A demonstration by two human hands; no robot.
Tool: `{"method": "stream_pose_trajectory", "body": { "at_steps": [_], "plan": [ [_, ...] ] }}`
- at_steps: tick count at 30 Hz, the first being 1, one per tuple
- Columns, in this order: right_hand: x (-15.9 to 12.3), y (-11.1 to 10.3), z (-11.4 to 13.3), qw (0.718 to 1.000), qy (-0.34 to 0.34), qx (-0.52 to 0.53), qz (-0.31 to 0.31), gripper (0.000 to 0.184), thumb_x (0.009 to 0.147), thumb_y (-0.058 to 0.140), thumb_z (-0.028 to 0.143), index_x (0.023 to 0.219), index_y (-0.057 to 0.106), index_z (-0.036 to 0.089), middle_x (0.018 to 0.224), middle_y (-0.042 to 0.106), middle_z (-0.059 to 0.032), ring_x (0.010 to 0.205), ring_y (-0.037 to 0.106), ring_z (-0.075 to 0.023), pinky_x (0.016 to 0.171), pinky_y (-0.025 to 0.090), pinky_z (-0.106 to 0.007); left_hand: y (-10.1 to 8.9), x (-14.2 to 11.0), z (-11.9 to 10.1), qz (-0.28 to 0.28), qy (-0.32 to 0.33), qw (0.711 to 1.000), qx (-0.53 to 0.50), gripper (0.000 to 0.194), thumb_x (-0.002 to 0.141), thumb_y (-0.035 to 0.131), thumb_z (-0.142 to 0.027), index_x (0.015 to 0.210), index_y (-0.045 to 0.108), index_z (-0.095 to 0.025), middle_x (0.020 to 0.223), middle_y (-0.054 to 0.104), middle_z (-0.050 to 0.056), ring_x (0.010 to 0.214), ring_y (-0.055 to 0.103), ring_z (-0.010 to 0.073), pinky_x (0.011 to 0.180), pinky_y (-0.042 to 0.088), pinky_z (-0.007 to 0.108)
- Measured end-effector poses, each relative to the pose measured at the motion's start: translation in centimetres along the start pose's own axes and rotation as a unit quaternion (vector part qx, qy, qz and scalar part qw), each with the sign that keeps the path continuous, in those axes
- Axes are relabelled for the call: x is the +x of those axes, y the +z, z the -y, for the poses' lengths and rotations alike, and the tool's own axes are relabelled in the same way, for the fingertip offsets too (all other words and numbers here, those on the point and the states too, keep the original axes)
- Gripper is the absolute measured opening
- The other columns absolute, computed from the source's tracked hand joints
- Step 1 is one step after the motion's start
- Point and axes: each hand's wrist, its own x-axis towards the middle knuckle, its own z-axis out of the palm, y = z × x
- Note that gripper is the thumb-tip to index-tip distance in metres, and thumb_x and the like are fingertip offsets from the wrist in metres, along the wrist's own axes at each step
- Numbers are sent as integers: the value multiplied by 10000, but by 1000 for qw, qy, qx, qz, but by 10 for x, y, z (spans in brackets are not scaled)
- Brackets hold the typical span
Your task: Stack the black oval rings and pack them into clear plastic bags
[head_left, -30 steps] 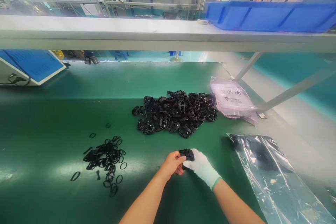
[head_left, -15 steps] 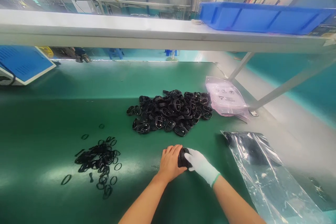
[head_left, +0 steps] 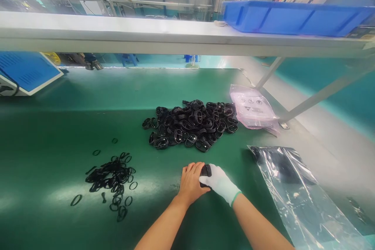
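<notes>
Since the frame half a second earlier, we saw that the gloved right hand [head_left: 220, 183] had shifted slightly leftward, its thumb now farther across the bundle of black coiled cable [head_left: 206, 170], while the bare left hand [head_left: 191, 181] had stayed almost where it was. We noted the bundle low in the view, between the two hands and above the green tabletop [head_left: 164, 86]; whether it rested on the surface we could not tell. On the left hand, the fingers lay close together and curled over the bundle's left side, with the thumb on the nearer side; on the right, the thumb pressed across the bundle, and the remaining fingers were largely hidden, so we could not judge their spread. We took this opposed grip as a means of keeping the loops from springing apart. Beyond the hands we observed a heap of black coils [head_left: 190, 123], and to their left a scatter of thin black rings [head_left: 108, 177]; both, we judged, were placed within easy reach. At the right lay a clear plastic bag [head_left: 310, 203], with a pink bag [head_left: 253, 105] behind it, just beside the heap.
</notes>
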Motion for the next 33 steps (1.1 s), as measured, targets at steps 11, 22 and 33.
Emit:
{"method": "stream_pose_trajectory", "body": {
  "at_steps": [11,22,33],
  "plan": [
    [-9,-4,10,1000,17,-11,-3,392,608,612,324,963,542,174,960,573,-96,854,568,-212,673,424,-283,-64,63,13,-31,2,996,87,617,714,492,-67,1277,329,-263,1361,331,25,1180,357,217,969,313,360],
    [-11,-3,9,1000,18,7,-8,366,606,598,350,929,538,189,966,552,-94,897,552,-226,718,418,-302,-80,28,22,63,-27,995,68,701,634,630,-221,1259,314,-262,1173,478,24,946,520,162,795,419,249],
    [-12,-1,5,1000,-14,-24,-7,380,656,573,340,1001,535,185,954,594,-79,853,584,-202,694,431,-279,-35,-24,16,47,-119,986,-109,794,491,752,-265,1209,417,-301,1132,536,6,1008,489,216,877,355,319]
  ]
}}
